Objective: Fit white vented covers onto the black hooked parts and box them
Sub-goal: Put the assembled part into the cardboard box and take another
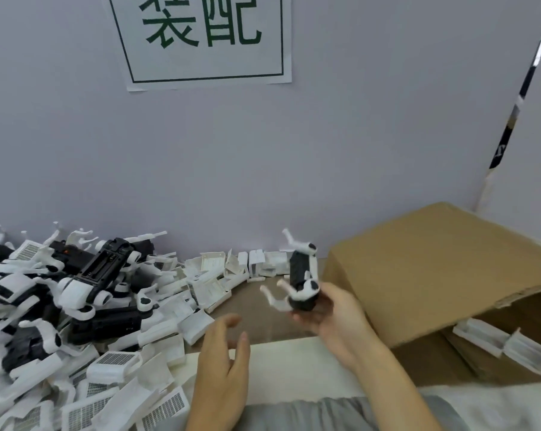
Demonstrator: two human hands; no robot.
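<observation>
Where the view begins nearest the camera, the left hand (pixel 222 374) is seen spread and empty, fingers relaxed above a pale sheet on the surface (pixel 247 309). Just beyond it, the right hand (pixel 331 315) is curled round the lower end of a black hooked part (pixel 302 275), which is held upright in the air beside the cardboard box (pixel 424 269). The part is judged light, stiff moulded plastic; its thin white hooks look the likeliest to snap, so the black body is the safer place to be gripped. Whether a white cover is already fitted on it cannot be told, as motion blur smears it. To the left, loose white vented covers (pixel 113 362) and further black parts (pixel 101 269) are heaped together. Inside the box, only a few white pieces (pixel 493 340) are visible; the rest is hidden by its flap. Farthest back, a sign (pixel 201 38) is cut off at the top.
</observation>
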